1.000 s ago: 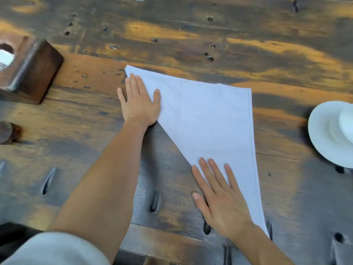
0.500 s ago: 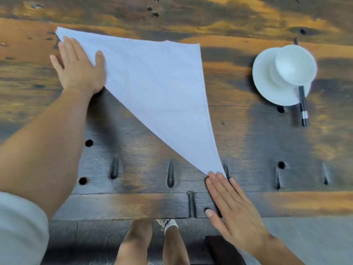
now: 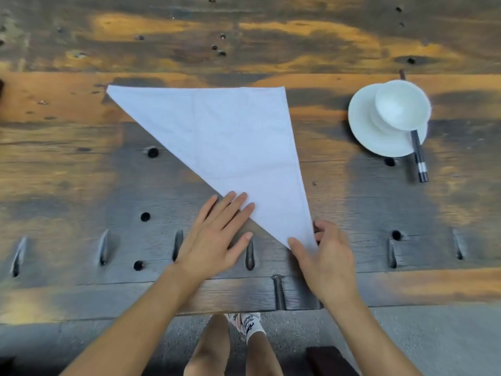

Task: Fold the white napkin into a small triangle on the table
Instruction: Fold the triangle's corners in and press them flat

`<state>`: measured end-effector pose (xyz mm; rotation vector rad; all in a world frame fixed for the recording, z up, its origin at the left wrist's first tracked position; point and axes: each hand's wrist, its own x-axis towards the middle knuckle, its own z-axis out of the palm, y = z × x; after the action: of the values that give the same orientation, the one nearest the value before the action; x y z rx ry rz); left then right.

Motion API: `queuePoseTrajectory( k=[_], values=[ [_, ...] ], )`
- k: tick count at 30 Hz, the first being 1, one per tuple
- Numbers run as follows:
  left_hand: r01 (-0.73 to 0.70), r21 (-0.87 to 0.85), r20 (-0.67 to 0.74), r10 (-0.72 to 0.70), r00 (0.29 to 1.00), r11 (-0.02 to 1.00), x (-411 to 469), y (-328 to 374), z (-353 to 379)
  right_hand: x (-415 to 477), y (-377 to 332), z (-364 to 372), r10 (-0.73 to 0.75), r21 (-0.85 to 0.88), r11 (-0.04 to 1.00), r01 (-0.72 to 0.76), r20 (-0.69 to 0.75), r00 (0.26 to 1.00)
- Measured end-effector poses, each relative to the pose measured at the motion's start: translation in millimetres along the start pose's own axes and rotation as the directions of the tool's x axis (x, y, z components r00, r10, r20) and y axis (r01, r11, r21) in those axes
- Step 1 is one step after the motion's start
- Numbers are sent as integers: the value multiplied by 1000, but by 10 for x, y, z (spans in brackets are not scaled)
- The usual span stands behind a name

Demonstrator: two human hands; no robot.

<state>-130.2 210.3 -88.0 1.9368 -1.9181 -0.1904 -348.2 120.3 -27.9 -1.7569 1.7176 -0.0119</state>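
Note:
The white napkin (image 3: 230, 137) lies flat on the dark wooden table (image 3: 81, 172), folded into one large triangle. Its long folded edge runs from the far left corner down to a near tip. My left hand (image 3: 217, 240) rests flat and spread, fingertips on the folded edge close to that tip. My right hand (image 3: 328, 261) is at the tip itself: the thumb lies on top of the cloth and the fingers curl around its right edge, pinching the corner.
To the right stands a white saucer (image 3: 374, 137) with a small white bowl (image 3: 401, 104) on it and dark chopsticks (image 3: 419, 161) across its near rim. The table's front edge (image 3: 162, 313) runs just behind my wrists. The wood has holes and slots.
My left hand left the napkin's far left corner and came down to the fold near the tip. My right hand went from lying flat beside the tip to pinching it.

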Motion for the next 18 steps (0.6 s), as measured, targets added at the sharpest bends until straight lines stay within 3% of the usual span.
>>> queuePoseTrajectory(
  k=[4, 7, 12, 15, 18],
  values=[
    [87, 20, -9, -87, 996, 996, -33, 133, 43, 106, -261, -1, 131, -60, 990, -126, 99, 986],
    [85, 3, -26, -85, 996, 996, -4, 124, 23, 126, -321, -23, 129, -128, 985, -115, 114, 985],
    [86, -4, -34, -86, 996, 996, 2, 133, 15, 73, -364, 2, 88, -59, 995, -83, 76, 993],
    [100, -8, -49, -100, 994, 995, -1, 132, 22, 72, -340, 6, 135, 170, 974, -151, 105, 985],
    [109, -12, -71, -109, 991, 994, -21, 123, 34, 22, -307, -29, 126, 479, 860, -174, 131, 983]
  ],
)
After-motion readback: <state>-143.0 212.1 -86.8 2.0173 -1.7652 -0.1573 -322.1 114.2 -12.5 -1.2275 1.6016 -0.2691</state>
